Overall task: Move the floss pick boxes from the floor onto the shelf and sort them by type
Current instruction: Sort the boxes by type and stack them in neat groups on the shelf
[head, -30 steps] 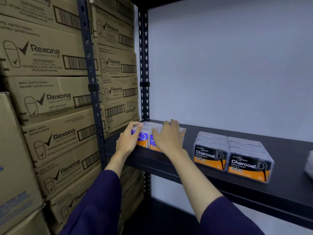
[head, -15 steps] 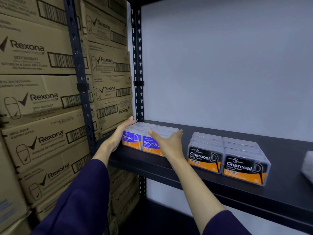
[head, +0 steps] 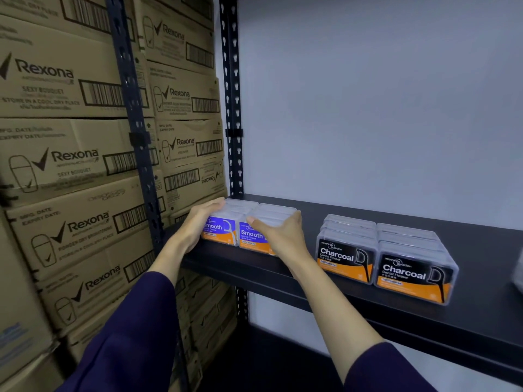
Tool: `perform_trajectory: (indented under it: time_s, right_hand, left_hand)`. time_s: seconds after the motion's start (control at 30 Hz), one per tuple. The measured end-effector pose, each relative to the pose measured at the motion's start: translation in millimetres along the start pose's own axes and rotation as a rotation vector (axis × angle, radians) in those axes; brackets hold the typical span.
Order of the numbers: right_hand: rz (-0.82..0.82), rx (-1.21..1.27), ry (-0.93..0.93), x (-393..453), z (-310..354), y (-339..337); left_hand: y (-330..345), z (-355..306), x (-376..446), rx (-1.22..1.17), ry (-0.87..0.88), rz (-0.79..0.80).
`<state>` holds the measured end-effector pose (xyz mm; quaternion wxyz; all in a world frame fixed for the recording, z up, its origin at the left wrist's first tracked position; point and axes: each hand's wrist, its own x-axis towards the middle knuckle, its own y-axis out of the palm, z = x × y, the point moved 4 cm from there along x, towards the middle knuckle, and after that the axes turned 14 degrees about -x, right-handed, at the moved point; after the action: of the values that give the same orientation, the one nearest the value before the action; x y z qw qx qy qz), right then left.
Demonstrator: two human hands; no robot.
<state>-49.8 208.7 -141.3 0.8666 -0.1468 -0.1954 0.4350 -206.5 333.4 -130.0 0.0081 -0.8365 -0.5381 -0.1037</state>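
The left hand [head: 198, 226] and right hand [head: 278, 234] press flat against the sides of the Smooth boxes [head: 240, 222] at 9 o'clock on the shelf [head: 339, 292], squeezing them tidy. Charcoal boxes [head: 387, 256] sit at 3 o'clock. Next, I think, let go gently.

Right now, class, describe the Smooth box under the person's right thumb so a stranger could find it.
On the black shelf, find the blue Smooth boxes at its left end. It is the right-hand front box, unlike the black Charcoal boxes farther right.
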Motion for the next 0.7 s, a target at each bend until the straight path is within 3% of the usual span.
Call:
perform_trajectory:
  time_s: [0.13, 0.3, 0.4, 0.53, 0.7]
  right_hand:
    - [0.016, 0.031, 0.020, -4, 2, 1]
    - [-0.139, 0.005, -0.096, -21, 16, -15]
    - [-0.217, 0.034, -0.144, -33, 26, -26]
    - [-0.322, 0.122, -0.180, -46, 47, -55]
    - [-0.389, -0.005, -0.210, -63, 50, -113]
  left_hand:
    - [3, -5, -7, -0.031, 0.020, -0.024]
    - [0, -21, -36, 0.003, 0.391, -0.320]
    - [15, -38, -62, 0.038, 0.560, -0.413]
    - [62, -64, -87, 0.061, 0.649, -0.381]
    - [140, -69, -97, 0.037, 0.597, -0.198]
